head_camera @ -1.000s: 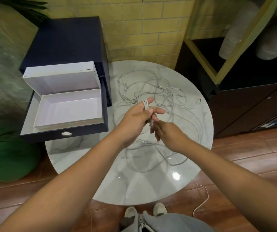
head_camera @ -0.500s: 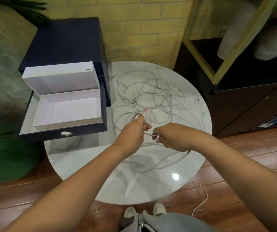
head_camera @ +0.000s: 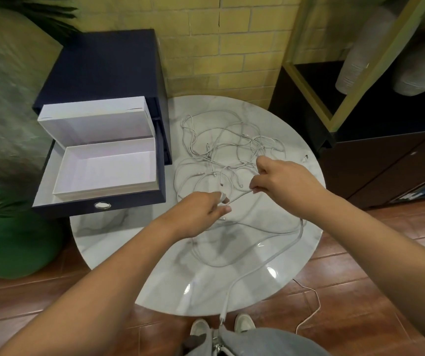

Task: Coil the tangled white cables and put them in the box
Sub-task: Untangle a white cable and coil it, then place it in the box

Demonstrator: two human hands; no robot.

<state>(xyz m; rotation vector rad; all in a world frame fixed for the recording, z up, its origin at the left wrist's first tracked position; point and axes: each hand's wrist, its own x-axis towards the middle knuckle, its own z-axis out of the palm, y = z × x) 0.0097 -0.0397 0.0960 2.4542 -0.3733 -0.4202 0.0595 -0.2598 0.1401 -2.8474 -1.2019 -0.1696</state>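
Observation:
A tangle of white cables (head_camera: 221, 147) lies spread over the round marble table (head_camera: 155, 253). My left hand (head_camera: 201, 214) grips a small coil of white cable near the table's middle. My right hand (head_camera: 280, 181), to the right and a little farther, pinches the same cable and holds it taut between the two hands. From under my right hand the cable's loose end (head_camera: 265, 263) runs down past the table's front edge. The open white box (head_camera: 106, 170) sits empty in a pulled-out dark blue drawer on the left.
The dark blue drawer cabinet (head_camera: 103, 70) stands left of the table against a yellow brick wall. A dark shelf unit (head_camera: 386, 150) is at the right. A green cushion (head_camera: 13, 242) lies on the wooden floor at the left. Another white cable (head_camera: 311, 312) trails on the floor.
My right hand has swung out to the right and farther away, drawing the cable taut. My left hand has dropped lower toward me with its coil. The loose end now hangs over the front edge.

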